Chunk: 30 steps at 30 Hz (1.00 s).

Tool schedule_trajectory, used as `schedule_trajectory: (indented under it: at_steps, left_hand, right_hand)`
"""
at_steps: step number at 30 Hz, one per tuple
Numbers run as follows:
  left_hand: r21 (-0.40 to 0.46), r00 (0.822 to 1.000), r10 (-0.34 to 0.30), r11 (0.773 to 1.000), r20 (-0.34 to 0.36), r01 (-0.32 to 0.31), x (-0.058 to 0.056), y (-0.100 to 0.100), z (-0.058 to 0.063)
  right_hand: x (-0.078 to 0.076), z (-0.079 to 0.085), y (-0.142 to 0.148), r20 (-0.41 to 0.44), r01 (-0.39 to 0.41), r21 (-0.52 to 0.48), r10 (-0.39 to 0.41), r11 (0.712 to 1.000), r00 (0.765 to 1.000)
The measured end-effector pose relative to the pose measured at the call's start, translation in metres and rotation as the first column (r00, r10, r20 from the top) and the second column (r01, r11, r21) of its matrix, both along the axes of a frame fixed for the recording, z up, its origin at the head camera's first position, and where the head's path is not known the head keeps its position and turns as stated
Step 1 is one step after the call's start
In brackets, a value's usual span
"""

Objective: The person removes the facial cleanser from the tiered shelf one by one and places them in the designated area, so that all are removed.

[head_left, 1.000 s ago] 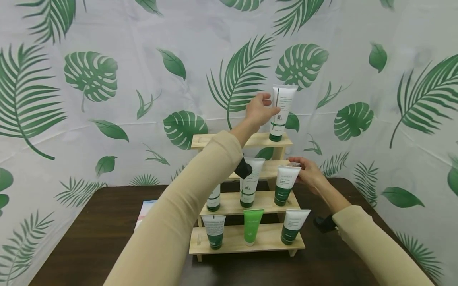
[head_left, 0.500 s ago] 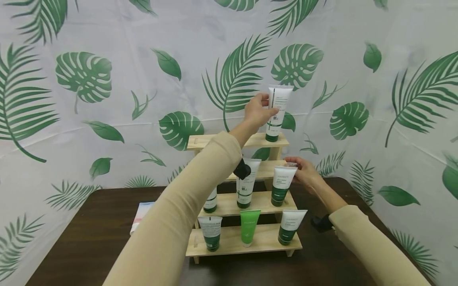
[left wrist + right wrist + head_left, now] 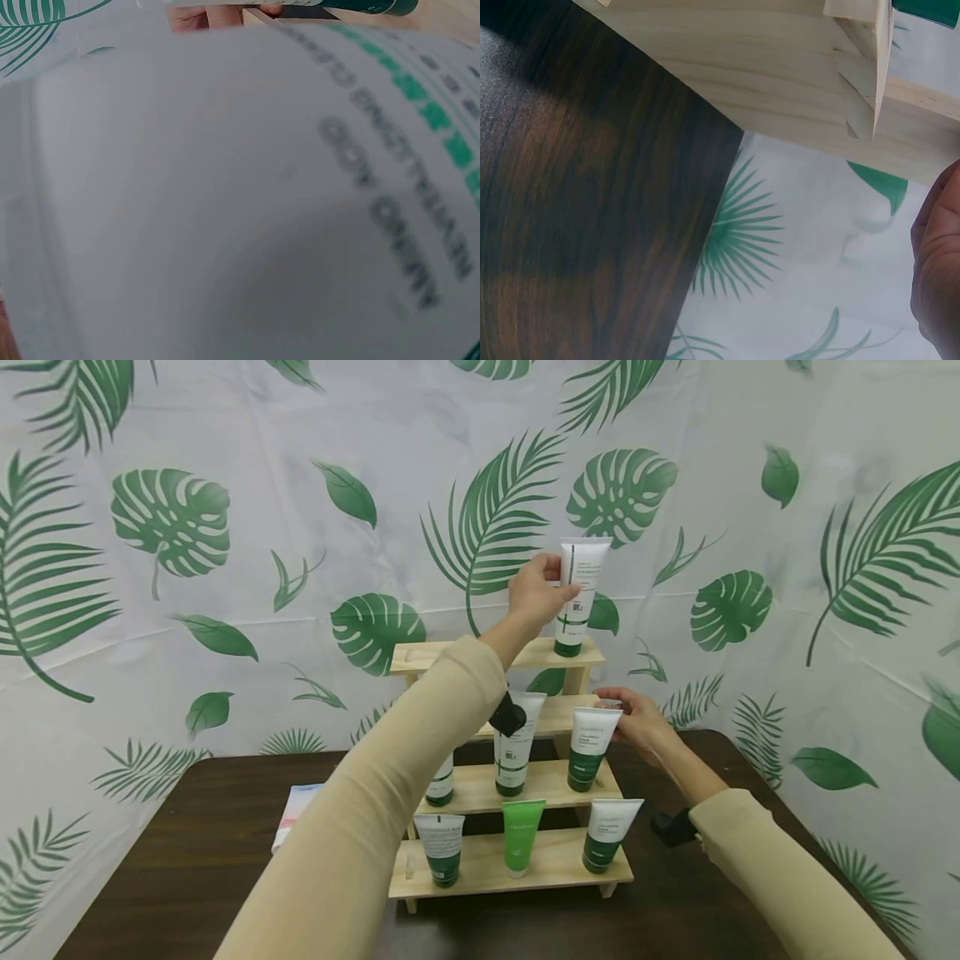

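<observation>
My left hand (image 3: 538,595) grips a white squeeze tube (image 3: 588,564) with a dark green cap. Cap down, the tube stands at the right end of the top shelf (image 3: 536,653) of a stepped wooden display rack. In the left wrist view, the fingers (image 3: 204,18) and the green cap (image 3: 375,6) show at the top edge, behind a large printed white tube (image 3: 165,195). My right hand (image 3: 643,725) holds the right end of the rack's second-highest shelf (image 3: 562,716), partly hidden behind a white and green tube (image 3: 596,732). The right wrist view shows this hand (image 3: 939,255) beside the pale wood (image 3: 727,52).
Lower shelves bear another tall white tube (image 3: 517,745), a partly covered tube (image 3: 442,783), a grey-white tube (image 3: 441,843), a bright green tube (image 3: 521,835) and a white-green tube (image 3: 611,831). A pale packet (image 3: 296,810) lies left on the dark table (image 3: 180,860). Leaf-print cloth (image 3: 300,485) hangs behind.
The head view has turned slightly, so the rack and hands appear a little further left. Both hands keep their holds, and the tube stays at the top shelf's right end.
</observation>
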<state>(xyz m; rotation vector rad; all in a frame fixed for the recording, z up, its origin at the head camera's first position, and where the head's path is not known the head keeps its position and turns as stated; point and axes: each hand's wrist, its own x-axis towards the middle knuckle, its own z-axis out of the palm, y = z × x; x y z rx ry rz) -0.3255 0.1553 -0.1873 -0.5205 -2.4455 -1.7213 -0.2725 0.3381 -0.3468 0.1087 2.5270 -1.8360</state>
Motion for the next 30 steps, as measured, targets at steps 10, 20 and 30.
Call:
schedule_trajectory:
  at_steps: [10,20,30]
  left_hand:
    - [0.001,0.999,0.027,1.000,-0.047,-0.026,0.002,0.000,-0.003]
    - [-0.030,0.994,0.018,0.999,-0.105,-0.022,0.011,-0.011,0.010]
    - [0.011,0.995,-0.009,1.000,-0.099,0.010,0.027,-0.031,0.028]
  right_hand:
    - [0.000,-0.001,-0.003,-0.001,-0.003,-0.006,0.003,1.000,1.000]
    - [0.000,0.003,-0.001,-0.001,-0.024,0.003,0.024,1.000,1.000]
    - [0.000,0.000,0.001,0.007,-0.027,0.027,0.027,0.999,1.000]
